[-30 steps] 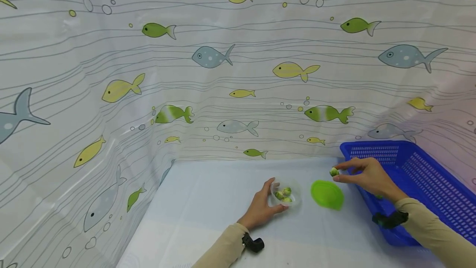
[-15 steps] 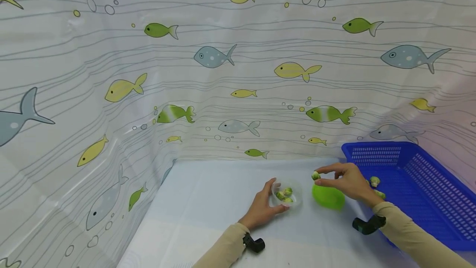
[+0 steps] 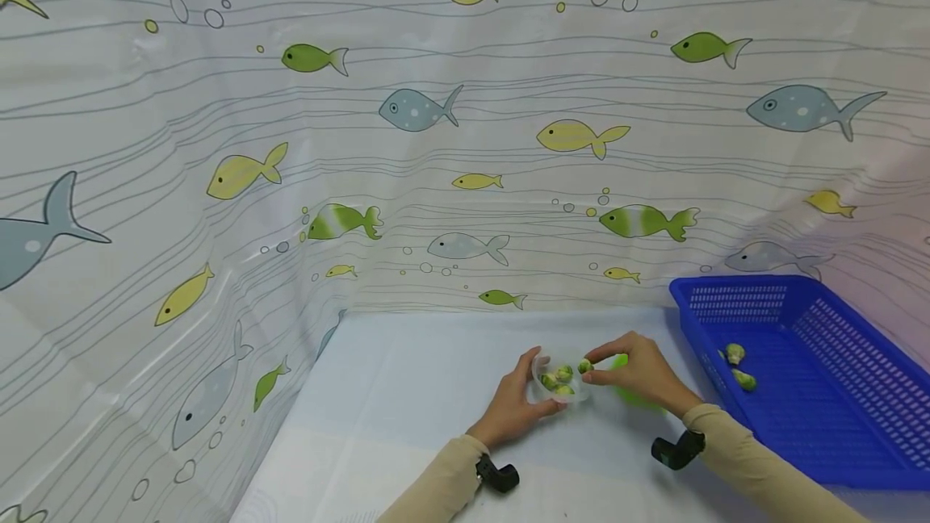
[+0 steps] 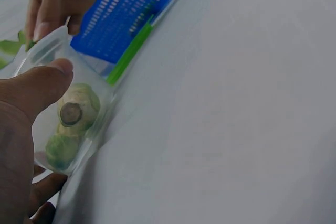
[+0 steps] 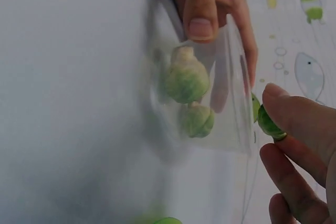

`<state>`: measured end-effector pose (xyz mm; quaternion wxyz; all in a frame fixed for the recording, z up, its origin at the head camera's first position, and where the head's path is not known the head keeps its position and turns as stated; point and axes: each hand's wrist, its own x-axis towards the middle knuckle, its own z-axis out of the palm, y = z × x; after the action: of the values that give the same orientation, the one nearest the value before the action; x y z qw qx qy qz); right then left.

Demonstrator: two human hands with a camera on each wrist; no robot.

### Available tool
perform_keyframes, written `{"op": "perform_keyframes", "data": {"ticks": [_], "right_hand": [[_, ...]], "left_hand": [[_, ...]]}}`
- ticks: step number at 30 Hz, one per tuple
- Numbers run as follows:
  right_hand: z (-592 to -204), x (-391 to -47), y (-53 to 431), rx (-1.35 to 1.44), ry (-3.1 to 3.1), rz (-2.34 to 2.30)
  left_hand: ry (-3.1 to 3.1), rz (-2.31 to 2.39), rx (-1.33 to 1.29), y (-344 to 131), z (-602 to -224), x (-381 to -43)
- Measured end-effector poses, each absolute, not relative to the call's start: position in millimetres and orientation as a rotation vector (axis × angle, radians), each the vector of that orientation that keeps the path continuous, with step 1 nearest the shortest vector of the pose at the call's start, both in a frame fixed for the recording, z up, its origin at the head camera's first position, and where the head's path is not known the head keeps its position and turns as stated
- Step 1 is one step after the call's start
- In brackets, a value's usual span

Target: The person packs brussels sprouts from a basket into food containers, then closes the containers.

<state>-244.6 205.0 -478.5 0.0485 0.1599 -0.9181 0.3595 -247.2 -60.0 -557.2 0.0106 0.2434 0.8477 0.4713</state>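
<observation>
My left hand (image 3: 512, 403) holds a clear plastic tub (image 4: 102, 85) by its sides, thumb on the near side and fingers on the far side. Inside lie several Brussels sprouts (image 3: 558, 382), pale green with cut stems. Between thumb and fingers, my right hand (image 3: 639, 375) pinches another Brussels sprout (image 5: 270, 123) at the right side of the tub's rim. In the right wrist view this sprout is just outside the mouth of the tub. A bright green lid (image 3: 630, 394) lies on the table behind the right hand, which partly covers it.
A blue perforated basket (image 3: 821, 418) stands on the right, with a few Brussels sprouts (image 3: 743, 379) near its left wall. White cloth (image 3: 414, 378) covers the table. A fish-patterned curtain (image 3: 407, 184) rises at the back and left.
My right hand has moved left from over the basket's edge, past the green lid, to the tub, carrying the Brussels sprout. The left hand keeps holding the tub in place.
</observation>
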Motion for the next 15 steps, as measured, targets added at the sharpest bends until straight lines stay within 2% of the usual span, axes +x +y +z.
{"op": "perform_keyframes", "data": {"ticks": [15], "right_hand": [[-488.5,-255.6,196.2,0.474,-2.876,1.105]], "left_hand": [[2.657,1.458,0.751,-59.0,-554.7,-246.1]]}}
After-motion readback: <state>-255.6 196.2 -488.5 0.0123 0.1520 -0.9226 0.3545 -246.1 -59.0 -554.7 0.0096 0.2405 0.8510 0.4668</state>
